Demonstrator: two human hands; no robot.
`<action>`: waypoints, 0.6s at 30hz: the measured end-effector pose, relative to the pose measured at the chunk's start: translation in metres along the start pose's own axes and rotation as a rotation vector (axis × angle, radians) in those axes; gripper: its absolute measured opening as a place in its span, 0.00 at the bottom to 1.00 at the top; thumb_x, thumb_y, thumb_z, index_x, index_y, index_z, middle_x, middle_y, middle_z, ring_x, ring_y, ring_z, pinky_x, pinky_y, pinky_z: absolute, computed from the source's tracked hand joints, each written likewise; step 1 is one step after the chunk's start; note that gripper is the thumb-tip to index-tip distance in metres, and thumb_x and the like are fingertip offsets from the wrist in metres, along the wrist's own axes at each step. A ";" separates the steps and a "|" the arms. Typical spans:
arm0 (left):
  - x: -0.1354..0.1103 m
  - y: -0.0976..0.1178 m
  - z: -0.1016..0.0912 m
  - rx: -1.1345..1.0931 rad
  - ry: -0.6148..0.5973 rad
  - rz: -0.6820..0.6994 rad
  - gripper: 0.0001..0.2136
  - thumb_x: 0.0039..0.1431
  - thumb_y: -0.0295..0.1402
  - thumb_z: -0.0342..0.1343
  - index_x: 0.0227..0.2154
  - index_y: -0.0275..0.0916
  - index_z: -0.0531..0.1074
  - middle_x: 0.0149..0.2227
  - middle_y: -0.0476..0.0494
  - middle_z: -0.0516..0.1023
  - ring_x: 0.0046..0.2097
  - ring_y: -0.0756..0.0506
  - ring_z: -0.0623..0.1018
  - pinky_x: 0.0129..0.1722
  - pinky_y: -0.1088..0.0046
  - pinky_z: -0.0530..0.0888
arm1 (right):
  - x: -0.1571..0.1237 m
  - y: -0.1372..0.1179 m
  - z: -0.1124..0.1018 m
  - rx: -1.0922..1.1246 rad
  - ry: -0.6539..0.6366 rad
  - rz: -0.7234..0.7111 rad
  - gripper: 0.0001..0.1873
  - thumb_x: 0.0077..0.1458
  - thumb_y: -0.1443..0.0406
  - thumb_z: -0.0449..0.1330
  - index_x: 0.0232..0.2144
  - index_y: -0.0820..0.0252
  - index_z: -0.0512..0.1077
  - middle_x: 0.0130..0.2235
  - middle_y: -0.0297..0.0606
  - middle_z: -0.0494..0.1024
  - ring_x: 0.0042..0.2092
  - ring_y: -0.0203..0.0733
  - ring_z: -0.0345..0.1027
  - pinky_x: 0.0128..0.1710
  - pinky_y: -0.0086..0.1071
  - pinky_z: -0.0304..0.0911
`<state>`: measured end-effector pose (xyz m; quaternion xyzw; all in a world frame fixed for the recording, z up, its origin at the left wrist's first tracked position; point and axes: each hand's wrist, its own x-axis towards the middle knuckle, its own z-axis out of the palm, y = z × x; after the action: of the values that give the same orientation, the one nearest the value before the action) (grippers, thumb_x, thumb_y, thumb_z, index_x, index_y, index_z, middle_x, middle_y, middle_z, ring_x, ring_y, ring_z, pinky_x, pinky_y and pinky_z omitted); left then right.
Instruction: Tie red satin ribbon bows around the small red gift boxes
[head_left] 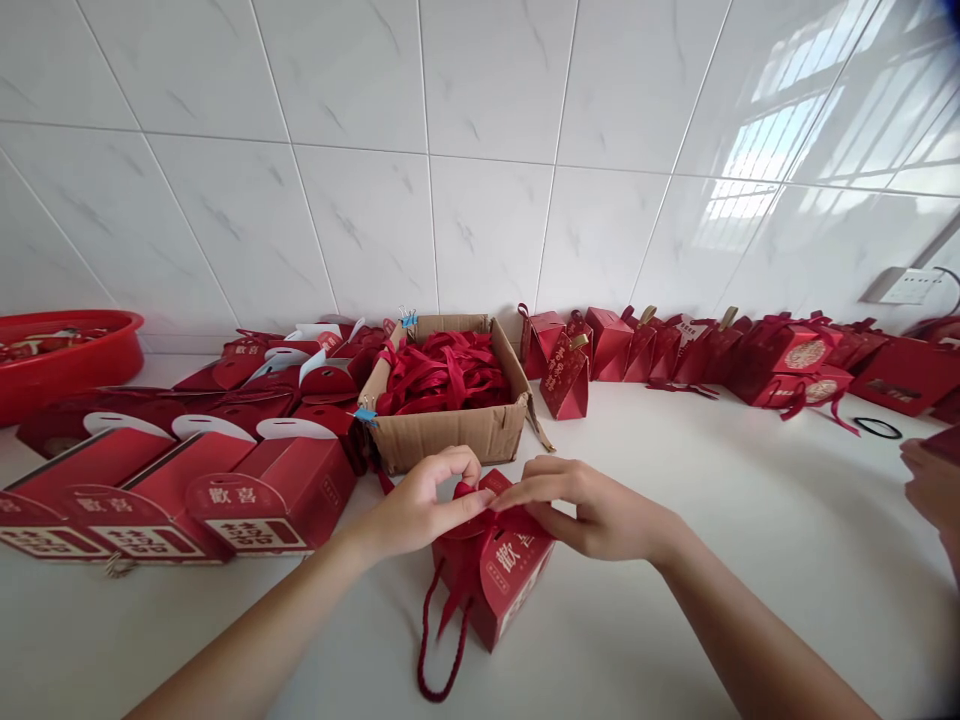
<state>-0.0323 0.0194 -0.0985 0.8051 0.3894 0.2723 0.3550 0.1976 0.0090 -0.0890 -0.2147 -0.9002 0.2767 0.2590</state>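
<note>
A red gift box [499,590] with gold lettering stands on the white table in front of me, turned at an angle. Its dark red cord handle [439,690] hangs down on the near left side. Across the top runs a red ribbon [463,575], one tail of it lying down the box's side. My left hand [427,505] pinches the ribbon between thumb and forefinger above the lid. From the other side, my right hand [585,505] has its fingertips closed on the ribbon, close to the left thumb. The ribbon's knot is partly hidden by the fingers.
Just behind is a cardboard box [450,437] full of red ribbons [450,370]. Several red boxes [277,480] stand at left beside a red basin [112,350]. More gift boxes [802,350] line the wall at right, near a black ring [877,428]. Another person's hand [930,480] shows at far right.
</note>
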 end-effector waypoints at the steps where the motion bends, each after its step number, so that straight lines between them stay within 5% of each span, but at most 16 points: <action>1: 0.000 0.000 0.002 -0.026 0.006 -0.007 0.13 0.58 0.40 0.51 0.24 0.40 0.56 0.30 0.51 0.62 0.35 0.49 0.65 0.38 0.73 0.65 | 0.000 0.001 0.000 0.029 0.038 0.026 0.21 0.55 0.75 0.51 0.49 0.55 0.70 0.40 0.39 0.74 0.37 0.37 0.66 0.39 0.32 0.64; 4: -0.001 0.004 0.006 -0.089 0.028 -0.040 0.16 0.56 0.39 0.54 0.22 0.40 0.52 0.31 0.50 0.66 0.36 0.49 0.67 0.41 0.71 0.66 | -0.002 0.007 0.000 0.099 0.113 0.128 0.14 0.55 0.69 0.57 0.46 0.56 0.68 0.40 0.38 0.73 0.37 0.37 0.64 0.38 0.32 0.64; 9: -0.003 0.010 0.014 -0.105 0.093 -0.081 0.19 0.55 0.39 0.55 0.21 0.40 0.49 0.31 0.50 0.70 0.36 0.48 0.70 0.39 0.71 0.67 | -0.004 0.023 -0.002 0.148 0.061 0.139 0.07 0.51 0.64 0.63 0.34 0.58 0.70 0.34 0.35 0.71 0.36 0.37 0.62 0.38 0.33 0.62; 18: -0.003 0.002 0.019 -0.146 0.112 -0.073 0.20 0.53 0.39 0.57 0.21 0.41 0.49 0.30 0.51 0.71 0.34 0.48 0.70 0.37 0.71 0.68 | -0.002 0.036 0.013 0.620 0.089 0.219 0.17 0.48 0.56 0.65 0.27 0.61 0.64 0.28 0.29 0.63 0.29 0.31 0.55 0.30 0.28 0.55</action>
<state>-0.0193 0.0093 -0.1088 0.7459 0.4169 0.3315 0.4000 0.2006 0.0299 -0.1212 -0.2329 -0.7325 0.5540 0.3198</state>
